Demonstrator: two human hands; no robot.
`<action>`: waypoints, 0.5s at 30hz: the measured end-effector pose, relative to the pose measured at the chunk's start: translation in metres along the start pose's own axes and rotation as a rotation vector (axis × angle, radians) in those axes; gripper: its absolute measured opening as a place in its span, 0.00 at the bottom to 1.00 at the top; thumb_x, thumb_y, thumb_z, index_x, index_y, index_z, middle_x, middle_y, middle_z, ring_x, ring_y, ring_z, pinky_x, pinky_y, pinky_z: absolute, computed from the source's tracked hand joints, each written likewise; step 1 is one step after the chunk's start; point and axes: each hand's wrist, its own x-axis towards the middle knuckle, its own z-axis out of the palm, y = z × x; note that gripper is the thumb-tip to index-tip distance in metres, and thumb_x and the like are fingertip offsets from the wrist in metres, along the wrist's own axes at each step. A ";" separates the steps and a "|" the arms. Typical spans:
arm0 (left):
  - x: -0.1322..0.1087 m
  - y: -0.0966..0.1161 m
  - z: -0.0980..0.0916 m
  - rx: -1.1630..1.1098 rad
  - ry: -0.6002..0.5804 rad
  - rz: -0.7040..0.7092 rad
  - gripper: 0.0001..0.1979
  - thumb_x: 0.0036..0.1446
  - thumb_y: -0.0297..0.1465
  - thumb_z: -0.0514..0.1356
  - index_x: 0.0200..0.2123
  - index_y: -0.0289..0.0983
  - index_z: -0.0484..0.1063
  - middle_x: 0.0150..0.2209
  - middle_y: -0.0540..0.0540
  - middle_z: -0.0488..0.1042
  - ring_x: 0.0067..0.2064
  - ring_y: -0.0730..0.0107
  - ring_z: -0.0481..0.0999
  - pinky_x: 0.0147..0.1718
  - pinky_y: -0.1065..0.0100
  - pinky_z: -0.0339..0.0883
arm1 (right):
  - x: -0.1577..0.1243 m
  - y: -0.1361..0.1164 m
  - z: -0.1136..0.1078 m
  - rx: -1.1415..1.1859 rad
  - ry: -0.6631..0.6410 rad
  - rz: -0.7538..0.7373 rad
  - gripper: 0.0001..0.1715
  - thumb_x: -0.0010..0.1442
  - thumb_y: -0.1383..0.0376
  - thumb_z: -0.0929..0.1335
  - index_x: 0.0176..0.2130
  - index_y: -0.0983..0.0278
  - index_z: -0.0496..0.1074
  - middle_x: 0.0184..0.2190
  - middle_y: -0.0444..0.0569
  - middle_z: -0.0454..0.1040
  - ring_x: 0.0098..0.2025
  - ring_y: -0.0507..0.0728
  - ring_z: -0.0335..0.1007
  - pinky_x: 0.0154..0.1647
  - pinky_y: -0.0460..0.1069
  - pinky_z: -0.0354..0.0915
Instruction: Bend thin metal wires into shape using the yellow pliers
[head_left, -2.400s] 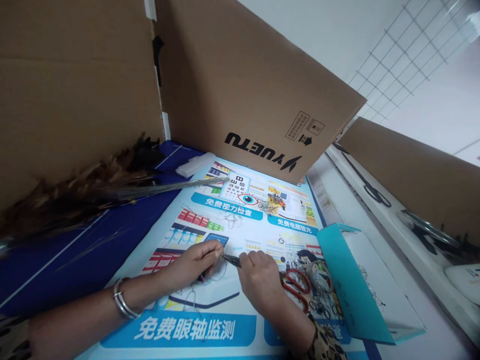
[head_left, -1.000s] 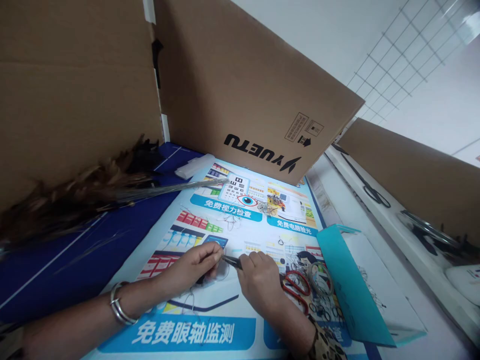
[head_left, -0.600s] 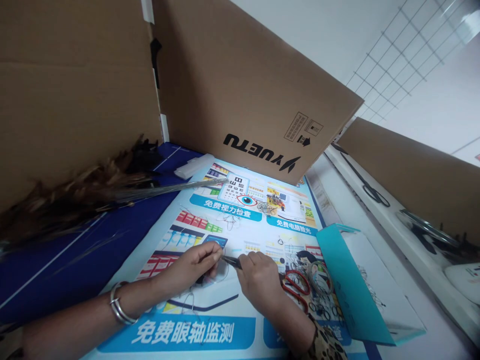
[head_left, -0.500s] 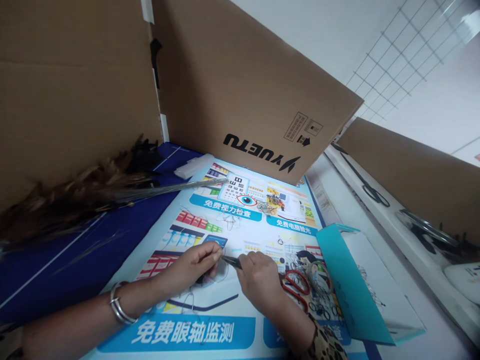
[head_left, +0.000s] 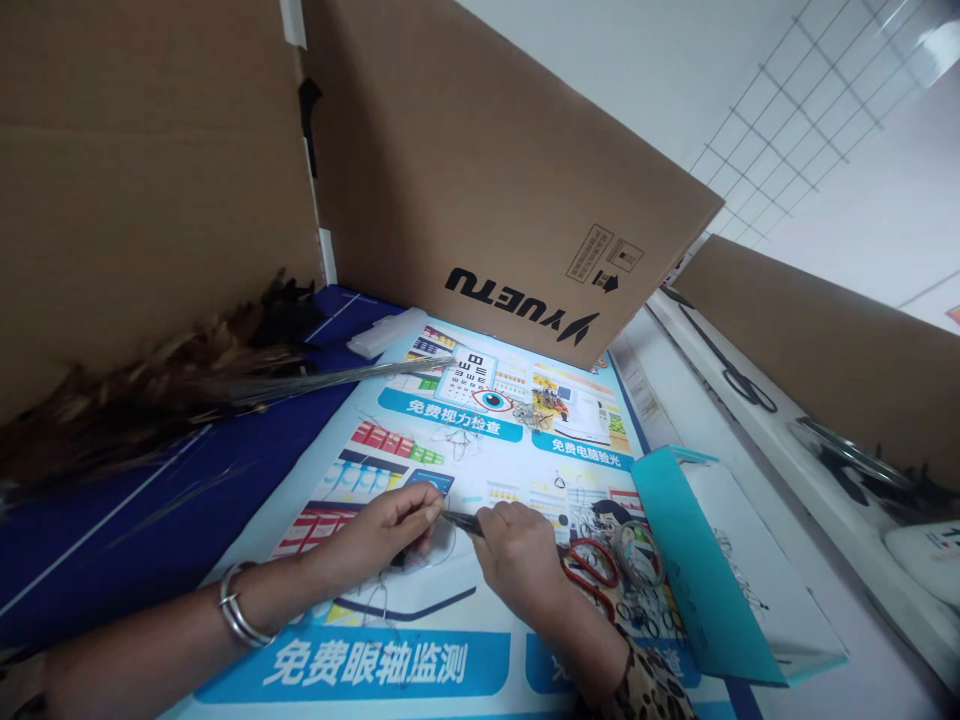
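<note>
My left hand [head_left: 409, 520], with silver bangles [head_left: 241, 605] on the wrist, is closed in a pinch on something too small to make out. Thin wire or thread loops hang beside and below its fingers. Wrapped round a dark-tipped tool that looks like pliers [head_left: 466, 522] is my right hand [head_left: 519, 555]. The tool's tip points left and meets the left fingertips. Red-handled scissors [head_left: 592, 562] lie just right of my right hand, beside a coil of wire [head_left: 639, 555] and several small dark rings [head_left: 651, 612].
A teal box [head_left: 705, 570] stands open at the right with thin wire pieces inside. Long thin wires [head_left: 345, 376] and brown feathery material [head_left: 157, 390] lie at the left. Cardboard panels [head_left: 480, 150] rise behind the printed sheet [head_left: 450, 480]. Black scissors [head_left: 750, 390] lie at the far right.
</note>
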 end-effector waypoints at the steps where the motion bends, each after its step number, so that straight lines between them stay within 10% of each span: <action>1: 0.000 0.000 0.000 0.000 0.003 0.002 0.15 0.63 0.43 0.53 0.30 0.39 0.63 0.22 0.53 0.66 0.24 0.72 0.63 0.24 0.70 0.57 | 0.000 0.000 0.000 0.000 0.003 0.000 0.04 0.60 0.64 0.66 0.34 0.62 0.68 0.30 0.46 0.72 0.32 0.57 0.65 0.29 0.50 0.54; 15: 0.002 -0.001 -0.002 -0.113 0.046 -0.007 0.15 0.61 0.42 0.55 0.27 0.39 0.64 0.21 0.52 0.69 0.23 0.72 0.65 0.25 0.71 0.59 | 0.000 0.002 0.013 0.078 0.088 0.035 0.05 0.61 0.63 0.65 0.34 0.63 0.68 0.30 0.48 0.71 0.33 0.57 0.65 0.33 0.50 0.55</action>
